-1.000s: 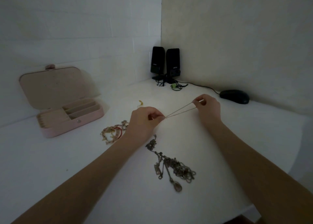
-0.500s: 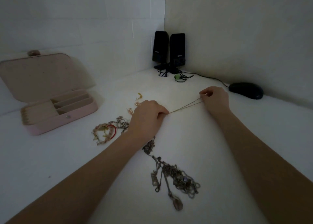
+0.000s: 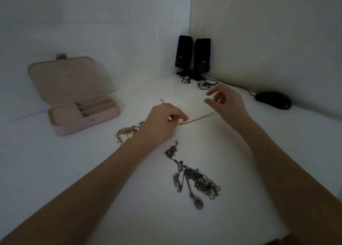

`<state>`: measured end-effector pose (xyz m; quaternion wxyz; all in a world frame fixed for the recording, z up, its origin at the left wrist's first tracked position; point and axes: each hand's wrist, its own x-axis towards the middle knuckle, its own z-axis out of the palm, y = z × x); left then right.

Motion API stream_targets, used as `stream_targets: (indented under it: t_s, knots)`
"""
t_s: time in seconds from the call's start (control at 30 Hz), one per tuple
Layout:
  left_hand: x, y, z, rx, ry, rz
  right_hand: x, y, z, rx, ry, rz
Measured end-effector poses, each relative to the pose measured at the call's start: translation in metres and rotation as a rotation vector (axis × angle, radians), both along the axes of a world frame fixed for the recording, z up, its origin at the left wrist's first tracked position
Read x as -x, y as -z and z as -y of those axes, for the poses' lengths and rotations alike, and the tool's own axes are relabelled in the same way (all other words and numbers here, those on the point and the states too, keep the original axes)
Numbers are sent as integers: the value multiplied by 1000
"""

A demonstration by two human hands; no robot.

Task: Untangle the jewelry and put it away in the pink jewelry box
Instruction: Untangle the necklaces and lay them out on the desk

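- Head view: a thin gold chain (image 3: 200, 117) is seen stretched in a fine, straight double strand across the matte white table (image 3: 92, 189), its left end pinched between the fingertips of the left hand (image 3: 161, 123).
- The right hand (image 3: 228, 104) is held just above the chain's right end with fingers spread and released; whether the chain is touched there cannot be told.
- A dark, knotted tangle of metal chains (image 3: 196, 178) with an oval pendant is laid nearer, between the two forearms.
- A heap of beaded bracelets (image 3: 125, 132), pale with a red piece, is partly hidden behind the left wrist.
- The pink jewelry box (image 3: 83, 115), rounded and padded, is stood open at far left, its ridged and slotted compartments shown bare.
- Two glossy black speakers (image 3: 193, 56) are placed in the far corner, a black mouse (image 3: 273, 100) at far right.
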<state>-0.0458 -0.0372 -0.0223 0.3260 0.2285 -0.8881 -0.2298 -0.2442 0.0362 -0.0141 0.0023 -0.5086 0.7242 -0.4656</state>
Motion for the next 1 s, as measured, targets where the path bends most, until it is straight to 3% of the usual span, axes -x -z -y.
stream_targets:
  t_s: [0.07, 0.17, 0.23, 0.33, 0.4, 0.57, 0.73, 0.87, 1.0]
  knots:
    - [-14, -11, -5, -27, 50, 52, -25, -16, -4, -62, -226, 17]
    - [-39, -18, -18, -21, 77, 182, -57, -26, -12, -384, -515, -57]
    - [-53, -15, -27, -28, 45, 287, -69, -26, -17, -568, -590, -138]
    - [-61, -7, -27, 2, 56, 481, -78, -21, -20, -686, -620, -127]
    - [-62, -5, -22, -37, 111, 500, -86, -16, -18, -730, -606, -156]
    - [-63, -7, -15, -110, 170, 429, -94, -13, -14, -681, -595, -227]
    - [-61, -5, -12, -150, 60, 359, -91, -11, -14, -551, -568, -263]
    - [-56, -9, -12, -675, 28, -5, -94, -14, -14, -357, -593, 31]
    - [-59, -13, -8, -955, 67, -284, -91, -19, -15, -175, -577, 271]
